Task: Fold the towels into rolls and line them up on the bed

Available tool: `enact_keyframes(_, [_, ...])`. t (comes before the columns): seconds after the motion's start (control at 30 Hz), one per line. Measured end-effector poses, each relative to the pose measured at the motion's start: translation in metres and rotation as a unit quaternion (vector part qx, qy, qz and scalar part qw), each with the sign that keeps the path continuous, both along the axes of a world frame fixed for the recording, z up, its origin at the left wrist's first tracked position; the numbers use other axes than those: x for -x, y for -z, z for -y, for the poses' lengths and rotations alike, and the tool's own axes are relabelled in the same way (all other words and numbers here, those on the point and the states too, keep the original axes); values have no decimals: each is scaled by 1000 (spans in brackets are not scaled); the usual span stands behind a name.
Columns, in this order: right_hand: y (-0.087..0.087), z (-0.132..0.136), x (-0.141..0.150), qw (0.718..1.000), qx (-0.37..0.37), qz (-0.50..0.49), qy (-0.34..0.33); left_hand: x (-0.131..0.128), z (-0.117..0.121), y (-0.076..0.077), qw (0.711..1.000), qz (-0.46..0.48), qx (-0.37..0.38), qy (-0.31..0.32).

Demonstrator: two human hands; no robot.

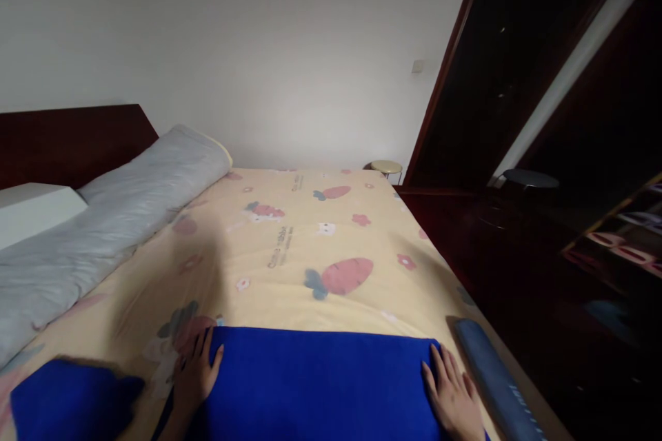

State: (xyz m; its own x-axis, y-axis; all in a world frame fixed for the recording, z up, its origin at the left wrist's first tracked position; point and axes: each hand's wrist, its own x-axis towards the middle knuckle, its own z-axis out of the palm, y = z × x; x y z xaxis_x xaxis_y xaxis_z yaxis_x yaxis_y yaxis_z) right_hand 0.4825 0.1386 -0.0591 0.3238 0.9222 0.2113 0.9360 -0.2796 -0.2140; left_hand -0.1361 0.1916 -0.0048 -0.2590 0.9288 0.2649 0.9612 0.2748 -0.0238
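Observation:
A plain blue cloth [321, 386] lies spread flat on the bed, its far edge nearly straight across. My left hand [198, 368] rests on its left edge close to the far left corner, fingers stretched out. On the far right corner lies my right hand [452, 386], flat with the fingers extended. Neither hand grips the cloth. A second, crumpled piece of blue fabric [77, 400] sits to the left of my left hand. Just right of my right hand is a long dark blue-grey bundle [491, 372] with pale lettering. The cloth's near part runs out of view.
The bed has a cream sheet [258, 248] with carrots and rabbits. A grey quilt [118, 220] and a white box-like object [38, 210] lie by the dark headboard [67, 141]. Stools [386, 167] and a shoe rack [620, 241] stand beyond the bed.

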Motion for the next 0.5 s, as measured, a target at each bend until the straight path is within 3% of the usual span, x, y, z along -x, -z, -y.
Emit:
enact_keyframes(0.1, [-19,-6,28,999,-32,5,31,-33,-1,-19,1000,3,15,-6])
enact_keyframes(0.2, [-32,-8,96,996,-84,1,5,-104,12,-16,997,19,-28,70])
enact_keyframes(0.3, [-29,-1,186,981,-63,-39,-177,-190,38,7,977,54,-7,207])
enact_keyframes(0.37, [-20,9,226,963,-52,-66,-258,-227,56,23,959,66,17,274])
enact_keyframes(0.43, [-12,22,233,954,-39,-71,-290,-229,71,31,948,73,39,308])
enact_keyframes(0.5, [-6,39,205,954,-29,-57,-291,-196,85,33,948,77,57,305])
